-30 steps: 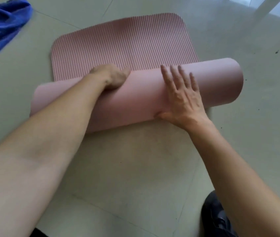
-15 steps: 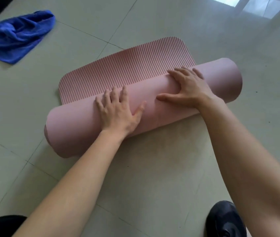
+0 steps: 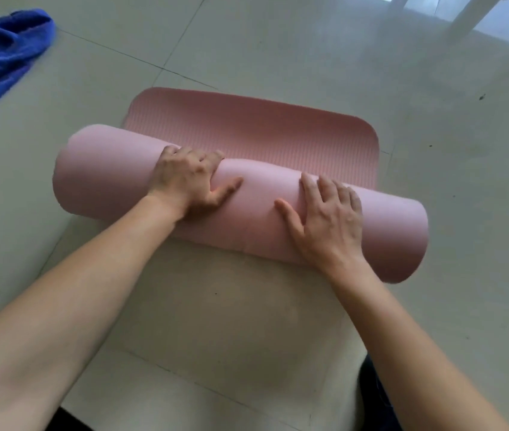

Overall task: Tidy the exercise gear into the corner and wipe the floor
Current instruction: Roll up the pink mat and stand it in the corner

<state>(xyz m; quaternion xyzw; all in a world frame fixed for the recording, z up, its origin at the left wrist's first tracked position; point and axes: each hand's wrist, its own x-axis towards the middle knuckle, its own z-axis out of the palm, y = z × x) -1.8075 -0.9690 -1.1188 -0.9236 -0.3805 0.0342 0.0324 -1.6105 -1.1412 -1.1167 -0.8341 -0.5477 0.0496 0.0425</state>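
Observation:
A pink yoga mat [image 3: 106, 175] lies on the tiled floor, mostly rolled into a thick tube that runs from left to lower right. A short ribbed flat part [image 3: 262, 132] still lies open beyond the roll. My left hand [image 3: 184, 178] sits on top of the roll near its middle, with the fingers bent over the crest toward the flat part and the thumb stretched out. Further right, my right hand [image 3: 327, 219] presses flat on the roll with spread, straight fingers.
A crumpled blue cloth [image 3: 4, 57] lies on the floor at the far left. White furniture legs [image 3: 464, 23] stand at the top right. A dark shape [image 3: 374, 393] shows by my right forearm at the bottom edge. Pale tiles surround the mat.
The roll has advanced over the flat part, which is shorter now. My left hand has gone from flat on the near side to hooked over the crest, and my right hand has flattened.

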